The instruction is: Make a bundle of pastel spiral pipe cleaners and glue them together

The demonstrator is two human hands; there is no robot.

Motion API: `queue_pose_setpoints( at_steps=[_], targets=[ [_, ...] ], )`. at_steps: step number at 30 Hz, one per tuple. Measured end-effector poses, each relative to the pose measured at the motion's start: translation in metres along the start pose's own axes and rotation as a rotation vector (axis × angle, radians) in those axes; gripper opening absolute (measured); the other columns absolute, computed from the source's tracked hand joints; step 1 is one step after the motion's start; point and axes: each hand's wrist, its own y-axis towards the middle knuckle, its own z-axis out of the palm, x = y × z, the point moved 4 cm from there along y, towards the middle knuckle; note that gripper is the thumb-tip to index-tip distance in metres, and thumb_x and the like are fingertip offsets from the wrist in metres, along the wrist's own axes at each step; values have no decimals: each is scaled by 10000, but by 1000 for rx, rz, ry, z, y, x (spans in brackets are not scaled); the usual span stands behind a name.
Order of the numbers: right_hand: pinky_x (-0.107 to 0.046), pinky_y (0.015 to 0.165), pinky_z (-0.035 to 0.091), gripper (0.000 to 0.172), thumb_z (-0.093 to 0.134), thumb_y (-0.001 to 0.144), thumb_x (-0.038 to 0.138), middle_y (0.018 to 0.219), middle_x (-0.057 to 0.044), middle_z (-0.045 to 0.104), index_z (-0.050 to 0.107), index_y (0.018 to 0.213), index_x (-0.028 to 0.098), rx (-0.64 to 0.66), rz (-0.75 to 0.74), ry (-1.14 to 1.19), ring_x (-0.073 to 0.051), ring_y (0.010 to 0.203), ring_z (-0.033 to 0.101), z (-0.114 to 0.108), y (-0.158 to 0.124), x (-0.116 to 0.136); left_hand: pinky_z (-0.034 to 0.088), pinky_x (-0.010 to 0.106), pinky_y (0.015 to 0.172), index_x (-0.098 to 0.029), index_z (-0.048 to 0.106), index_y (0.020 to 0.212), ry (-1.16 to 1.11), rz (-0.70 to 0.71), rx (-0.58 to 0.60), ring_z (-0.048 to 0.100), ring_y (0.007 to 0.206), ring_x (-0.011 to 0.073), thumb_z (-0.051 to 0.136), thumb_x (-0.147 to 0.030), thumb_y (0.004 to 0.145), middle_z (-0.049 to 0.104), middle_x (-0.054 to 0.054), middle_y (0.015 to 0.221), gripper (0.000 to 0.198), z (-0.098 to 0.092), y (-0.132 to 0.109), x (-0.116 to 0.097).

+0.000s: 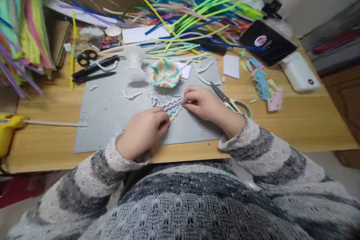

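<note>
Several wavy pipe cleaners (173, 106) in pastel blue, purple and cream lie side by side on a grey cutting mat (101, 120). My left hand (144, 131) is closed at their lower left end, its fingertips partly hidden. On the opposite side, my right hand (206, 105) pinches the right ends between thumb and fingers. Just beyond them sits a striped pastel pipe-cleaner flower (165, 72), cupped with a ruffled rim. A clear spool (134, 63) of thread stands left of the flower. Scissors (233, 101) with pale green handles lie beside my right wrist.
A heap of loose pipe cleaners (194, 15) spreads along the back. Black markers (95, 67) and small black scissors (87, 57) lie left. A yellow glue gun (9, 129) rests at the left edge. A black box (267, 43) and white case (300, 71) stand right.
</note>
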Motion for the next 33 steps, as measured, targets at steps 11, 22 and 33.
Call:
queue_pose_setpoints(
  at_steps=[11, 22, 33],
  targets=[
    [-303, 736, 471, 65, 626, 846, 146, 906, -66, 643, 687, 862, 157, -10, -5, 64, -165, 806, 594, -7, -5, 2, 402, 290, 613, -179, 617, 852, -213, -79, -111, 565, 699, 165, 606, -330, 861, 641, 19, 786, 152, -11, 0, 14],
    [-280, 677, 390, 76, 623, 856, 182, 831, -41, 613, 635, 928, 158, 2, 142, -142, -160, 746, 533, -9, -13, 11, 375, 439, 969, -204, 612, 1104, -80, 145, -272, 562, 1119, 241, 476, -149, 923, 675, 51, 1197, 233, -7, 6, 13],
    [-280, 658, 360, 89, 607, 871, 249, 866, -32, 683, 657, 930, 204, 82, 208, -202, -173, 769, 569, 3, -17, 13, 392, 459, 942, -208, 637, 1062, -209, 76, -184, 586, 1027, 237, 514, -163, 901, 695, 53, 1029, 207, 1, 13, 10]
  ],
)
